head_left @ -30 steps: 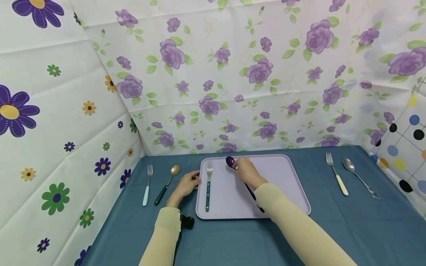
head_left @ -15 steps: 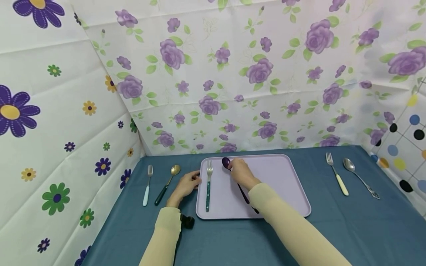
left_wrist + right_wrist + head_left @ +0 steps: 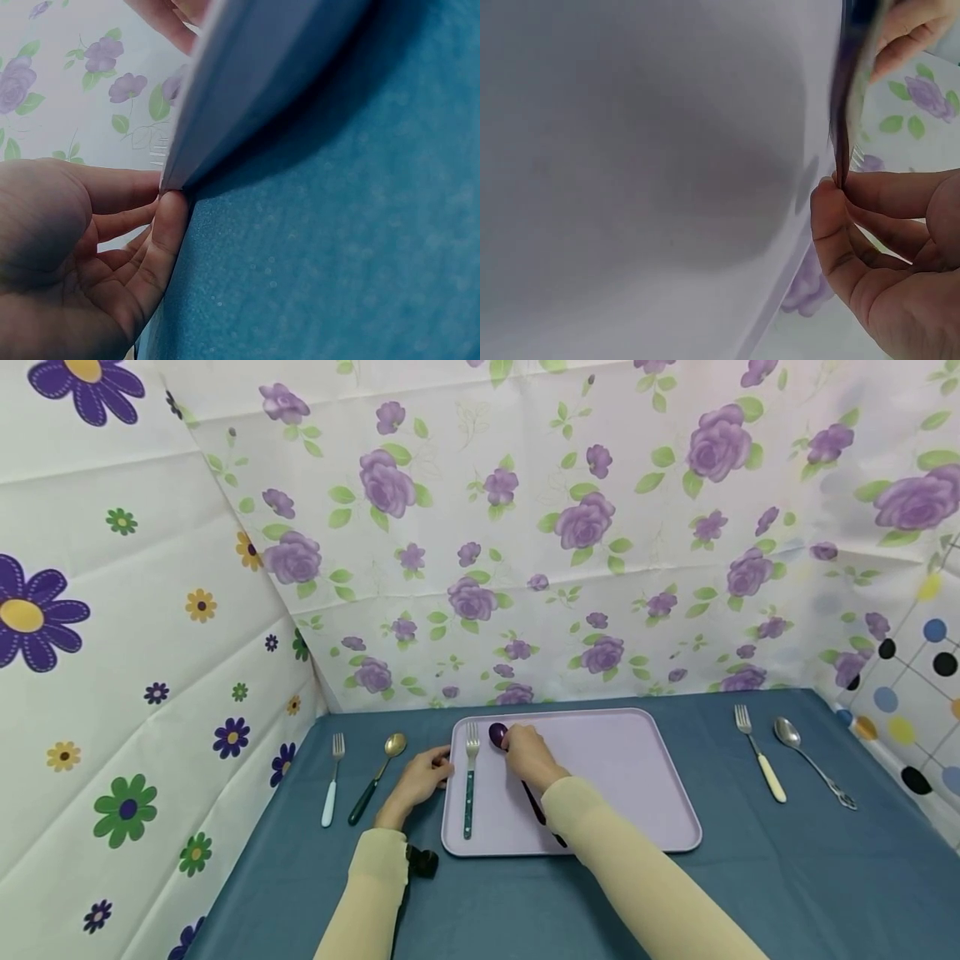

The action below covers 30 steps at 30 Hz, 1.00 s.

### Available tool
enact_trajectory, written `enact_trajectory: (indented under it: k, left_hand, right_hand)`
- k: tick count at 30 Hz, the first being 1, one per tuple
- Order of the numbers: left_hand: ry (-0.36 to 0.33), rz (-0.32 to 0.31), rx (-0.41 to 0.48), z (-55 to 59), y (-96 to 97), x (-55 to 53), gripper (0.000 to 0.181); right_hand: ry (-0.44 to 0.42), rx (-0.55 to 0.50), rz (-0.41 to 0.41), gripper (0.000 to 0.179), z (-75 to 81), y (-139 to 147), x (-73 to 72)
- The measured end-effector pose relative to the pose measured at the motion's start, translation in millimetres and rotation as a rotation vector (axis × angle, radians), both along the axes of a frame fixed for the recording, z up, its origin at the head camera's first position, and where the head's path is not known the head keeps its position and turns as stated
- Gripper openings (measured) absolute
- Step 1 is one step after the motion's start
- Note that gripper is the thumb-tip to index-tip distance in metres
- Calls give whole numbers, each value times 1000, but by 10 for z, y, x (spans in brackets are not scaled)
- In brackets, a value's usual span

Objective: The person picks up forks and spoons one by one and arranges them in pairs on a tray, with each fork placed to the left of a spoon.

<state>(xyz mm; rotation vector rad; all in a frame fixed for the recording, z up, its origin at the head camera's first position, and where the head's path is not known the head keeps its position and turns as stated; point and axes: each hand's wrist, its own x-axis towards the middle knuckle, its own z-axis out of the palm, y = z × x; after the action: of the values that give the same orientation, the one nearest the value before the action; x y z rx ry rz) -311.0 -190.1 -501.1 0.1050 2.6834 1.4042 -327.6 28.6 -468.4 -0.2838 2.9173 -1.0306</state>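
Note:
My right hand pinches a dark purple spoon by its neck, over the lilac tray. The spoon's bowl points to the far left, and its handle slants toward the near edge, partly behind the wrist. In the right wrist view the thumb and a finger meet on the spoon. Left of it a fork with a green handle lies on the tray. At the tray's left side my left hand pinches the rim between thumb and finger. Whether the spoon touches the tray, I cannot tell.
Left of the tray lie a fork with a pale blue handle and a gold spoon with a green handle. On the right are a fork with a cream handle and a silver spoon. Flowered sheets stand behind.
My right hand has moved left across the tray with the purple spoon, bringing it closer to the green-handled fork. The left hand stays at the tray's left rim.

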Motion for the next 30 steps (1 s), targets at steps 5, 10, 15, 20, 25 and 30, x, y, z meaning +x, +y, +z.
enact_trajectory:
  k: [5, 10, 15, 20, 25, 30]
  left_hand:
    - [6, -1, 2, 6, 4, 9, 47]
    - [9, 0, 1, 4, 0, 12, 47]
    - [11, 0, -1, -3, 1, 14, 47]
    - [13, -5, -2, -8, 4, 12, 47]
    - [13, -6, 2, -1, 4, 8, 47]
    - [12, -5, 2, 2, 0, 5, 47]
  right_hand:
    - [1, -8, 4, 27, -34, -26, 9]
    - [-5, 8, -8, 26, -47, -39, 19]
    - [-2, 9, -2, 26, -57, -60, 24]
    - [-11, 21, 1, 17, -82, -84, 10]
    - [18, 28, 5, 15, -96, -106, -19]
    - [16, 16, -26, 16, -111, -136, -37]
